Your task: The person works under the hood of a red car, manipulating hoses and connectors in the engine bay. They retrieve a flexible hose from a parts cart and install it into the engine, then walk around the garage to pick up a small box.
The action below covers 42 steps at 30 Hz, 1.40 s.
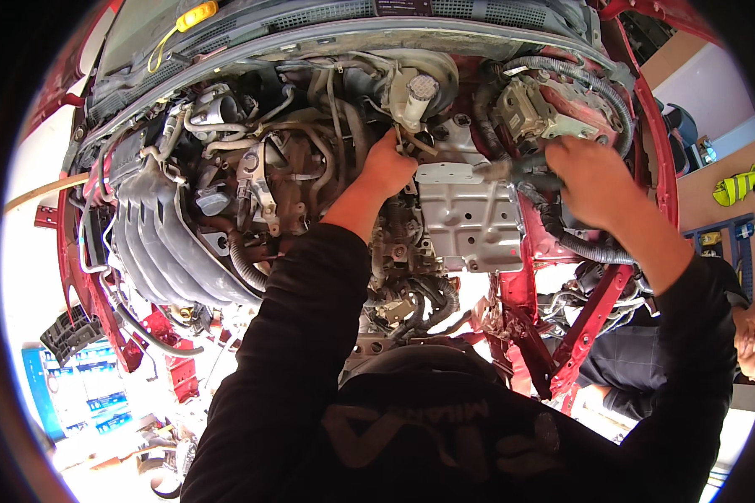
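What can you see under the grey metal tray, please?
A red beam shows just past the lower right edge of the grey metal tray; anything directly beneath cannot be seen, because the tray covers it.

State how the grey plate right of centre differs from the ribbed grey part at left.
The plate has a broad, flattish face; the ribbed part has long curved ridges side by side. The plate shows several holes; the ribbed part shows none on its ridges. Both are grey.
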Each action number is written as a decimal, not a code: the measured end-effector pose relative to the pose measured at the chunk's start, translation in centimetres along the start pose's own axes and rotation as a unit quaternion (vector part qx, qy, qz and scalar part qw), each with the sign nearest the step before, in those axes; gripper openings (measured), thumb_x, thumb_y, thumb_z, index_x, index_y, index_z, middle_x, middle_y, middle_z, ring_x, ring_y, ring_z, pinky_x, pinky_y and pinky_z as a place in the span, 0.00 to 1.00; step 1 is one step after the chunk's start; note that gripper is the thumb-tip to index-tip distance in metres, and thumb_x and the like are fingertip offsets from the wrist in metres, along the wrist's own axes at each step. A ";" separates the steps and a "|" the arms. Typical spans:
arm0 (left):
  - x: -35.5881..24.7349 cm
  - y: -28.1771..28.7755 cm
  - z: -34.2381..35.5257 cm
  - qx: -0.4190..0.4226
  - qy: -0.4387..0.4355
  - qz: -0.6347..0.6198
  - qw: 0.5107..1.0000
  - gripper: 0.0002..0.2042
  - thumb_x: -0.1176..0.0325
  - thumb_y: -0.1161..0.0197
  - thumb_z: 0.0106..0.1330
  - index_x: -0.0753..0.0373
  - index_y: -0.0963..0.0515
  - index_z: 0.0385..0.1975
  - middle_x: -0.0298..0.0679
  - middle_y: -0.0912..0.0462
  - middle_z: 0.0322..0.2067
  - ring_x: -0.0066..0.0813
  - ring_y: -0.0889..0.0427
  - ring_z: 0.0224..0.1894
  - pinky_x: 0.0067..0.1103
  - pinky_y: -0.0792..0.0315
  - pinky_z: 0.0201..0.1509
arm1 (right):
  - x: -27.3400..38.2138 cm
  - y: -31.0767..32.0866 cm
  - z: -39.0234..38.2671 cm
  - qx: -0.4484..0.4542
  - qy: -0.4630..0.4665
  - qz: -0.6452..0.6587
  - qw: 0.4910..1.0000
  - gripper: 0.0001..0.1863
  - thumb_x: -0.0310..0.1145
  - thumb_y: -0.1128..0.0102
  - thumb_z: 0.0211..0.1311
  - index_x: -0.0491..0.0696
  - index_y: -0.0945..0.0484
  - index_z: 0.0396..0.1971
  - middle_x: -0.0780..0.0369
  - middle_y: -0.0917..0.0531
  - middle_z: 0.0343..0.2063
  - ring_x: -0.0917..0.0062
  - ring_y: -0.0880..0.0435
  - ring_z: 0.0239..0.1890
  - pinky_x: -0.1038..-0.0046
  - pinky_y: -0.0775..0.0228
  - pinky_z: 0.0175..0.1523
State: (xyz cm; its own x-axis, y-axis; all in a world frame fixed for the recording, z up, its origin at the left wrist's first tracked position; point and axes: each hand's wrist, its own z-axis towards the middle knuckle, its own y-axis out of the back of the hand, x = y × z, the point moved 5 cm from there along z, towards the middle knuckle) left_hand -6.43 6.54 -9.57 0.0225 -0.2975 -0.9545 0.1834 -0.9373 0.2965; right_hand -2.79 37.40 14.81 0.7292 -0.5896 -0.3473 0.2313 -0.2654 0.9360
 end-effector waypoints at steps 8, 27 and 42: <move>0.1 0.0 -0.2 0.032 0.031 -0.019 0.999 0.34 0.76 0.31 0.62 0.61 0.26 0.73 0.51 0.10 0.56 0.52 0.10 0.55 0.35 0.18 0.59 | -1.2 -6.8 9.1 0.017 -0.001 0.114 0.993 0.13 0.31 0.30 0.56 0.46 0.17 0.42 0.50 0.14 0.42 0.47 0.12 0.50 0.46 0.19 0.55; 1.1 -0.9 -0.3 0.032 0.050 -0.141 0.988 0.31 0.76 0.32 0.65 0.59 0.24 0.72 0.44 0.10 0.55 0.39 0.11 0.54 0.30 0.19 0.59 | 1.2 -9.2 10.5 0.219 -0.127 0.456 0.854 0.18 0.44 0.28 0.74 0.41 0.11 0.39 0.62 0.13 0.26 0.75 0.17 0.31 0.65 0.27 0.40; -2.6 5.1 -7.9 -0.033 0.075 -0.143 0.986 0.27 0.74 0.34 0.73 0.73 0.27 0.71 0.56 0.16 0.66 0.42 0.14 0.65 0.27 0.23 0.69 | 2.5 -10.6 11.3 0.121 -0.024 0.313 0.942 0.16 0.29 0.35 0.65 0.43 0.11 0.51 0.46 0.10 0.49 0.50 0.10 0.50 0.52 0.19 0.57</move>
State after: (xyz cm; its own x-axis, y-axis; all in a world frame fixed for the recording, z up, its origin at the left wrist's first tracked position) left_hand 2.24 4.02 -5.81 0.1052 0.0123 -0.9944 0.2661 -0.9638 0.0162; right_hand -10.68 30.09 3.40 0.6421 -0.7208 0.2610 -0.3922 -0.0163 0.9197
